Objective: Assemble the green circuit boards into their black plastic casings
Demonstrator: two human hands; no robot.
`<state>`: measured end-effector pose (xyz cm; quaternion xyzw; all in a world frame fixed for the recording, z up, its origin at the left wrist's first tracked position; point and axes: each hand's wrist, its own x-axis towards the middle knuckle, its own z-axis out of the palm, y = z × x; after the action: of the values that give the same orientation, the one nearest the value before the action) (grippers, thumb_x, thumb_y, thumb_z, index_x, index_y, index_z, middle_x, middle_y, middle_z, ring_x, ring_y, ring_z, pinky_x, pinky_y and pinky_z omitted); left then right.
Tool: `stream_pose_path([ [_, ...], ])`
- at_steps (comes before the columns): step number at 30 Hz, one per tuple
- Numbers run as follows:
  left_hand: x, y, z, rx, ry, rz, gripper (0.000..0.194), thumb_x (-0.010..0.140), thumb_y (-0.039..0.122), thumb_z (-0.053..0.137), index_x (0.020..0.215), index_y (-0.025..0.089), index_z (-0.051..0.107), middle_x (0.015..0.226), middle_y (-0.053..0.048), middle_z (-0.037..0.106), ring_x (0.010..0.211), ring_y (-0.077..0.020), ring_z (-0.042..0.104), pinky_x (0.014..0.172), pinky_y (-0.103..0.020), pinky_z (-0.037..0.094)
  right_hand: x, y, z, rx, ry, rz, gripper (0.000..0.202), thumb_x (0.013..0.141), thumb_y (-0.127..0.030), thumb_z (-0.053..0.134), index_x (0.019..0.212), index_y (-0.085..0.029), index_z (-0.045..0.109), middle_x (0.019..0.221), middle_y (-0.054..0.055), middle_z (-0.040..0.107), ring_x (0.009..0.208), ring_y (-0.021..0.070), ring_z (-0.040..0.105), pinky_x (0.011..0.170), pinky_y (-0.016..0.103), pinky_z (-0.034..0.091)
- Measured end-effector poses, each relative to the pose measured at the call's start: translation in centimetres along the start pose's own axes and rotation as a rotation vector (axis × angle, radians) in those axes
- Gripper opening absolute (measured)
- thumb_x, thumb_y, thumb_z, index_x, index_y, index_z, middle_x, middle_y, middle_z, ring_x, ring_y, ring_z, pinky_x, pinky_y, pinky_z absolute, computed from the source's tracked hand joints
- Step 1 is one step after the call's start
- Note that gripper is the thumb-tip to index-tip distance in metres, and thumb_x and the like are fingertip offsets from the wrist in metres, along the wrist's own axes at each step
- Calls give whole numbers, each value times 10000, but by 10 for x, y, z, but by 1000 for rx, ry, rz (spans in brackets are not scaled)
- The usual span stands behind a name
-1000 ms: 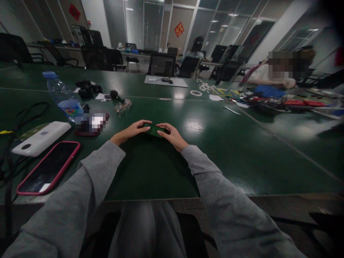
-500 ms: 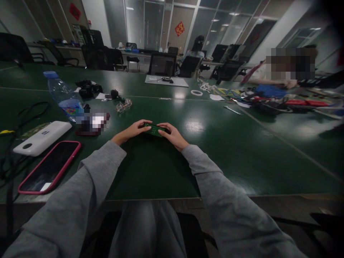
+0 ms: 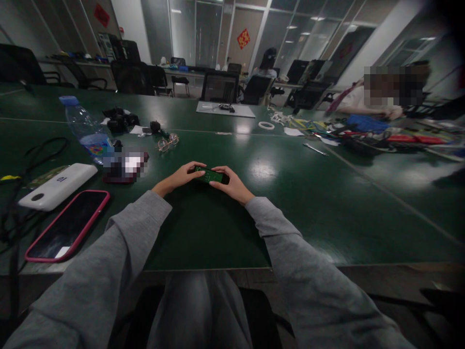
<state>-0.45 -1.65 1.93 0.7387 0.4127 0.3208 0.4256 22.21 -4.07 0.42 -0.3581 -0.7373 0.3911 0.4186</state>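
Note:
Between my two hands is a small phone (image 3: 214,176), turned sideways, its screen lit green with small marks I cannot read. My left hand (image 3: 180,175) is closed on its left end, thumb lying over the screen. On the right end my right hand (image 3: 235,184) is closed too, with its fingers along the far edge and its thumb at the near edge. The phone is just above the green tabletop (image 3: 214,228). To the left lie a pink-cased phone (image 3: 69,225) and a white power bank (image 3: 58,186).
A water bottle (image 3: 89,131) leans beside a red-edged device that is partly blurred out. Eyeglasses (image 3: 167,142) lie beyond my left hand. Farther right are a roll of white tape (image 3: 266,125), a pen (image 3: 315,149) and heaped cables (image 3: 366,131), where another person sits.
My right thumb has shifted down and left from the screen to the phone's near edge, uncovering more of its right end. My left hand has hardly moved.

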Motion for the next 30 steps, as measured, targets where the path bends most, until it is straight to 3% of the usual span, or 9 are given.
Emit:
stream_pose_path([
  [5,1,-2,-1,0,8,4,513,819,473,610,1230,170,563,1254,-110,593,1119,-226,576,952,-389,461,-4,-3,1,-250,5,-131,593,707,-310,795,1222,-228,513,1220,80,527,1159,232,512,1038,443,418],
  [11,3,-8,0,-15,24,14,521,810,462,627,1238,176,548,1277,-120,578,1158,-241,559,981,-415,450,-5,-6,1,-423,45,-185,564,713,-240,785,1218,-227,533,1160,77,552,1110,241,520,982,447,448],
  [16,6,-15,3,-126,134,-8,613,774,407,684,1294,171,462,1330,-157,523,1207,-252,534,1014,-440,435,-5,-6,4,-457,137,-179,500,735,-244,759,1190,-222,552,1130,74,579,1081,243,542,965,446,455],
  [23,9,-17,8,-148,245,13,511,732,358,718,1147,170,489,1246,-139,539,1082,-214,582,923,-397,486,-7,-4,7,-578,230,-213,503,744,-226,730,1211,-227,543,1115,91,543,1077,266,523,947,464,468],
  [26,8,-17,8,-41,297,19,436,745,387,705,1053,173,482,1111,-99,577,899,-166,603,787,-334,506,-8,-4,7,-600,243,-207,506,746,-230,724,1217,-226,540,1121,96,535,1079,269,516,948,467,470],
  [30,2,-8,8,320,341,105,277,829,425,614,904,185,496,897,-39,585,741,-140,547,686,-294,457,-8,-2,7,-611,248,-196,505,747,-242,718,1218,-222,537,1129,97,529,1086,272,513,948,468,474],
])
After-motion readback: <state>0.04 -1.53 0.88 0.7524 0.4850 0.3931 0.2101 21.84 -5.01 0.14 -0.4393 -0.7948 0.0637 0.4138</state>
